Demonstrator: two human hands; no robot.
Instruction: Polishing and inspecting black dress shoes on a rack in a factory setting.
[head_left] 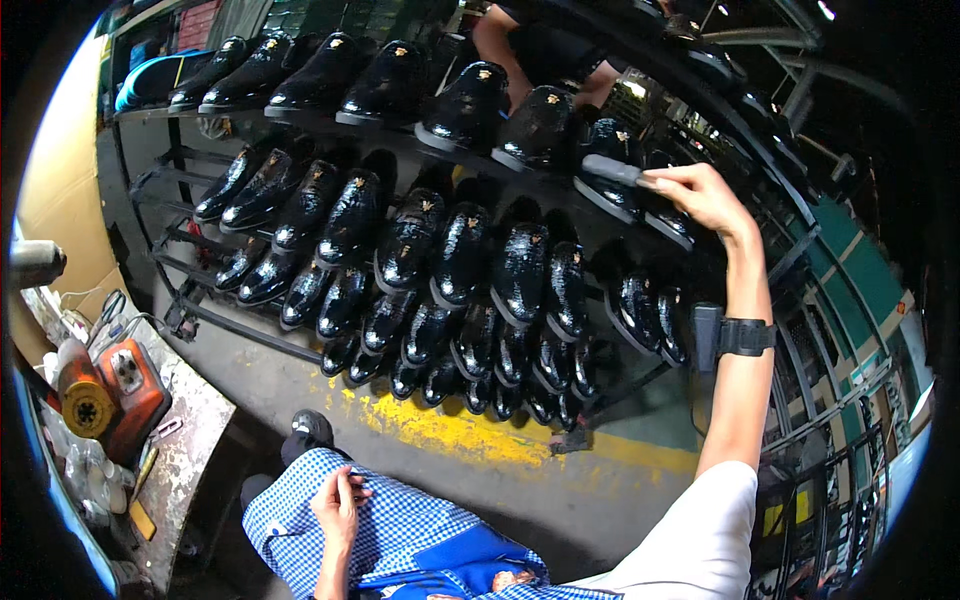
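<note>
My right hand (695, 195) reaches out to the far right and pinches one end of a grey, long, round-ended piece (610, 169); its exact kind is unclear. This piece is in front of a glossy black shoe (608, 196) at the right of the upper shelf; I cannot tell whether they touch. Low in front of me, my left hand (338, 505) rests over the blue checked apron (400, 520), its fingers loosely bent and apart, with nothing visible in them. Rows of shiny black shoes (410, 232) with small gold ornaments fill the rack.
The dark metal rack (240, 335) spans the space ahead. On the left, a worn workbench (195, 440) bears an orange-red tool (135, 400) and scissors (108, 312). Another person's arm (495, 40) shows behind the top shelf. More metal racks (840, 400) stand right.
</note>
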